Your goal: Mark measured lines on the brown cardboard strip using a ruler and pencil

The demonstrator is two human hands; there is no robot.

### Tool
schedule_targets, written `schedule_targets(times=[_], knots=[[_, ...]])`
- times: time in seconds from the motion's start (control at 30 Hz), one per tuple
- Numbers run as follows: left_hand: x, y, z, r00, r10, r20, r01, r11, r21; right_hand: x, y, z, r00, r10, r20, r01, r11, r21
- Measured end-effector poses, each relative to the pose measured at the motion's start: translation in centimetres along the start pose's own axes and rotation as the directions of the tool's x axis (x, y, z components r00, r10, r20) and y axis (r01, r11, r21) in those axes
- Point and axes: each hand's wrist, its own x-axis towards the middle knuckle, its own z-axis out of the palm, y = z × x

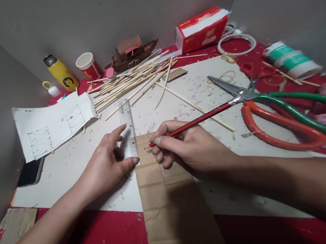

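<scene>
While the big white sheet (65,170) covers most of the red table (107,238), the brown cardboard strip (173,207) lies on it, running from the near edge up to your hands in the middle. It looks thin and light, stiff enough to stay flat yet creased across, so it will probably fold at those lines and slide on the smooth sheet; hold it down flat near its far end, not by a corner. To the right, apart from it, lie the large scissors (293,122) with green and orange handles. Your left hand (107,163) is spread, fingertips pressing the clear ruler (127,123) along the strip's far left edge; that ruler looks slick and narrow, best pinned at its middle. Your right hand (185,147) pinches the red pencil (199,119) between thumb and fingers, its tip touching the cardboard just right of the ruler; light and rigid, it suits a low grip.
</scene>
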Motion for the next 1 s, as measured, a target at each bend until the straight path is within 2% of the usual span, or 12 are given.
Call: schedule_targets(times=[0.13, 0.43, 0.7, 0.8, 1.0], knots=[[0.7, -0.1, -0.2, 0.997, -0.074, 0.037, 0.075, 0.996, -0.039, -0.1, -0.5, 0.1, 0.999, 0.027, -0.019, -0.027, 1.000, -0.009], [1.5, -0.2, -0.1, 0.991, -0.074, 0.115, 0.101, 0.962, -0.254, 0.1, -0.8, 0.0, 0.996, 0.079, -0.031, -0.080, 0.996, -0.033], [1.4, -0.5, 0.4, 0.979, -0.102, 0.176, 0.174, 0.866, -0.468, 0.5, -0.5, -0.5, 0.994, 0.110, -0.010, -0.109, 0.991, 0.075], [1.4, -0.7, 0.4, 0.975, -0.106, 0.196, 0.191, 0.848, -0.494, 0.7, -0.3, -0.8, 0.995, 0.095, 0.018, -0.096, 0.990, 0.104], [1.4, -0.4, 0.2, 0.976, -0.109, 0.191, 0.187, 0.869, -0.457, 0.9, -0.1, -1.1, 0.997, 0.074, 0.012, -0.074, 0.985, 0.154]])
